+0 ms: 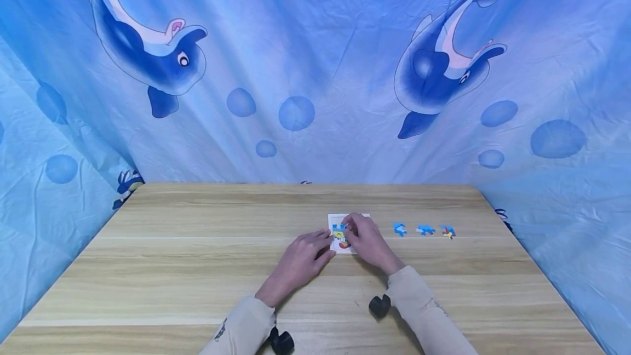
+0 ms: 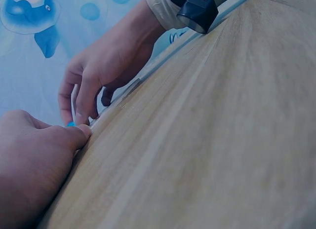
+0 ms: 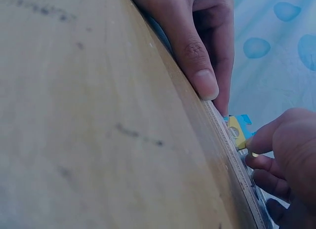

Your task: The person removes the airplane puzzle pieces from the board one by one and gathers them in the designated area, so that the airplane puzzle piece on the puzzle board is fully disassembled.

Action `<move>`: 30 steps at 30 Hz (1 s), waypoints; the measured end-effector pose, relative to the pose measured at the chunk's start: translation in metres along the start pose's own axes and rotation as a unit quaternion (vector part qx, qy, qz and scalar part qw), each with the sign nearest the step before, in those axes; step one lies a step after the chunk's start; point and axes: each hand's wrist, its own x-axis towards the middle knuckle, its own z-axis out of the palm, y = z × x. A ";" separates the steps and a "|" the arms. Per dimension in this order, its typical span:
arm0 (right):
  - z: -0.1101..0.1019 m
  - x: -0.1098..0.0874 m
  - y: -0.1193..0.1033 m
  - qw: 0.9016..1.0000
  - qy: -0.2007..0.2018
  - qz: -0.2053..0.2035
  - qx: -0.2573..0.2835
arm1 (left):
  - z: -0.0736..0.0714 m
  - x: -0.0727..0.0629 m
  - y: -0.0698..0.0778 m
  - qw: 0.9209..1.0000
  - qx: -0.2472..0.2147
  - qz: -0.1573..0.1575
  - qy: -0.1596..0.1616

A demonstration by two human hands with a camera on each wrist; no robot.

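Observation:
A small puzzle board (image 1: 348, 251) with a white border lies flat, partly covered by both hands. Blue and yellow puzzle pieces (image 1: 338, 229) show inside its frame. My left hand (image 1: 307, 256) rests at the board's left side, thumb near the lower left corner; the right wrist view shows that thumb (image 3: 205, 83) right at the board's edge. My right hand (image 1: 368, 240) is over the board's right half. Its thumb and fingertips pinch a puzzle piece with a yellow edge (image 3: 253, 154), mostly hidden by the fingers, beside a yellow and blue piece (image 3: 236, 130).
Right of the board, three loose pieces lie in a row: a blue one (image 1: 400, 229), a blue and white one (image 1: 425, 229) and one with red and yellow (image 1: 448, 231). A blue dolphin-print curtain (image 1: 315, 70) hangs behind the wooden table (image 1: 197, 267).

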 end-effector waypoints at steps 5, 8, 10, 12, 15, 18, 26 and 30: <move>0.000 -0.001 0.001 1.000 0.008 -0.010 -0.001 | 0.000 0.000 0.001 1.000 0.001 -0.005 -0.006; 0.000 -0.001 0.002 1.000 0.011 -0.017 0.013 | 0.000 0.000 0.001 1.000 0.001 -0.008 -0.008; 0.000 -0.001 0.003 0.999 0.008 -0.020 0.028 | 0.000 0.000 0.001 1.000 0.002 -0.008 -0.007; 0.000 -0.001 0.004 0.999 0.004 -0.022 0.041 | 0.000 0.000 0.001 1.000 0.003 -0.006 -0.005; 0.001 -0.001 0.004 0.998 0.005 -0.023 0.059 | 0.000 0.000 0.001 1.000 0.004 -0.003 -0.001; 0.000 -0.002 0.005 0.997 0.011 -0.021 0.075 | 0.001 0.000 0.001 1.000 0.002 -0.004 -0.001; -0.010 -0.008 0.011 0.994 0.024 0.016 0.102 | 0.001 0.000 0.001 1.000 -0.009 -0.005 -0.004; -0.017 -0.014 0.015 0.993 0.033 0.025 0.109 | 0.000 -0.001 0.001 1.000 -0.008 -0.008 -0.006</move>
